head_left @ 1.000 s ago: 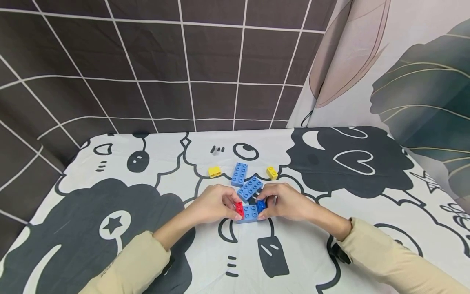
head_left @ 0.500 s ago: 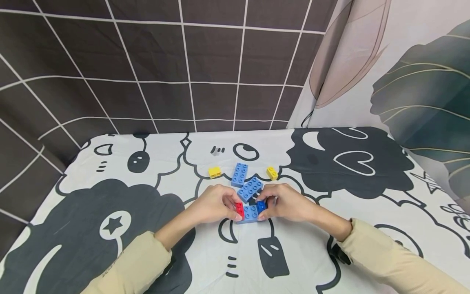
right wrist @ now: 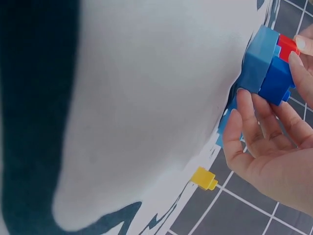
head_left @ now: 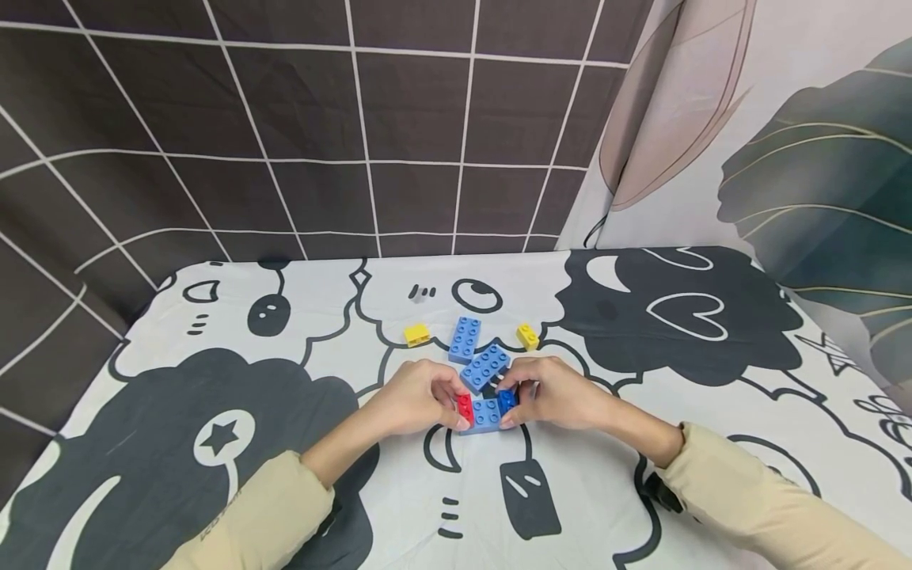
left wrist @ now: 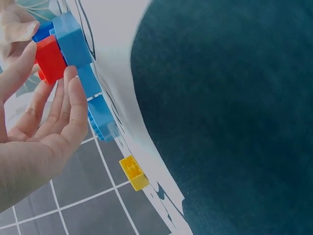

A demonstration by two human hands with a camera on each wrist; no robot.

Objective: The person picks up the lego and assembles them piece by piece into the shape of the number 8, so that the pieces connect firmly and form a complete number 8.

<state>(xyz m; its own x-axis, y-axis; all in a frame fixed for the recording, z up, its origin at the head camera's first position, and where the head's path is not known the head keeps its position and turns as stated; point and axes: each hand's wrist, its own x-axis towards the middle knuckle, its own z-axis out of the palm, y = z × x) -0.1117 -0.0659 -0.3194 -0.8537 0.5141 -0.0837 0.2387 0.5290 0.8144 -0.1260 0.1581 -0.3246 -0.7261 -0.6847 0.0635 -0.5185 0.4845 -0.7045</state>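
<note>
Left hand (head_left: pixel 416 397): pinching, thumb opposite the fingers
Right hand (head_left: pixel 563 393): pinching too — mirrors the left
Arms (head_left: pixel 345 445): stretched forward, angled inward — wrists well apart

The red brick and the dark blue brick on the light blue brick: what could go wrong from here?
The left hand grips the red brick and the right hand the dark blue brick at opposite ends, so uneven pressure could tip the light blue base brick. The diagonal light blue brick lies close beyond and might get nudged.

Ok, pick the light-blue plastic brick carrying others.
The light-blue plastic brick lowest in head view: only it bears a red plastic brick and a dark-blue plastic brick.
</note>
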